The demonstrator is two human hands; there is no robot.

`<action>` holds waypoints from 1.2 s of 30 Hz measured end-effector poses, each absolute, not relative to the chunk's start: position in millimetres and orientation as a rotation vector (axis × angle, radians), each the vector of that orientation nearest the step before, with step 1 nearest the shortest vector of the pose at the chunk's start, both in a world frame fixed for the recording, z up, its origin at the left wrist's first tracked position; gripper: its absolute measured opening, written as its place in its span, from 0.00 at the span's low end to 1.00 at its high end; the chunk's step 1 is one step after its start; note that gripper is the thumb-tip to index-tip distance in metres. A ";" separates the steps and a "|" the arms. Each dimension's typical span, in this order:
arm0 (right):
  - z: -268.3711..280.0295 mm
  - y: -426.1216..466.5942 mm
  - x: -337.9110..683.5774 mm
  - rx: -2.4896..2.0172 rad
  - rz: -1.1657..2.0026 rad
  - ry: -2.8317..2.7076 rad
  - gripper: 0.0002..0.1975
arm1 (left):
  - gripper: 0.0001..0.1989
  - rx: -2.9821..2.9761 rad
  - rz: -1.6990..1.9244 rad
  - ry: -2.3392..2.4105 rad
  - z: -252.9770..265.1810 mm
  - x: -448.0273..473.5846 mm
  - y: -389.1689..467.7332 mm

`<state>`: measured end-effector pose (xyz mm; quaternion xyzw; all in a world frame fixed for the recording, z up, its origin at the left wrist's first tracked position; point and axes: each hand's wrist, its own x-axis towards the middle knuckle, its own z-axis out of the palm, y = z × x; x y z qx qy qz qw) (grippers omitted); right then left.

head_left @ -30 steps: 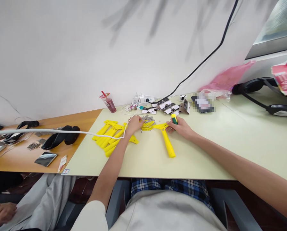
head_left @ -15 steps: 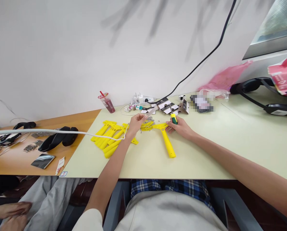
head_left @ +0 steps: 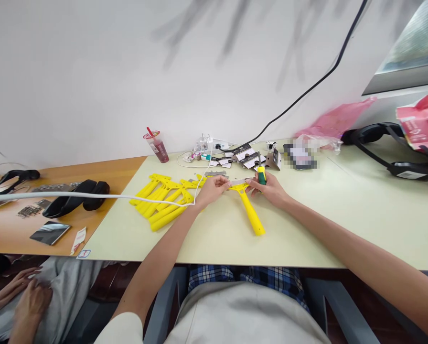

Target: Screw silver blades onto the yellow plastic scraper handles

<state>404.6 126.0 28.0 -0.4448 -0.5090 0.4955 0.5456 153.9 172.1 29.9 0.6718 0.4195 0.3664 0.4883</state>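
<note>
A yellow scraper handle [head_left: 250,210] lies on the table with its wide head away from me. Against that head sits a flat metal blade [head_left: 240,181], its left end pinched in my left hand [head_left: 213,189]. My right hand [head_left: 272,189] is closed around a screwdriver [head_left: 262,176] with a yellow and green grip, tip pointing up. The thumb and finger of that hand also touch the right end of the blade and head. More yellow scraper handles [head_left: 164,215] are heaped left of my left hand. Behind it lie several loose metal blades [head_left: 216,174].
Cardboard packaging [head_left: 251,160], a power strip [head_left: 219,145] and a red drink cup [head_left: 158,147] stand along the wall. A white cable [head_left: 92,195] crosses above my left forearm. At far right is a black headset [head_left: 389,148]; to the left, another person's hands [head_left: 31,296] rest below the table edge.
My left hand has lowered the blade from above the packaging onto the head of the yellow handle. My right hand keeps the screwdriver and has stayed near the head.
</note>
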 end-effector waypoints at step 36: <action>44.6 133.2 421.9 -0.946 1.185 -0.963 0.38 | 0.20 1.609 1.478 1.235 53.3 113.9 194.3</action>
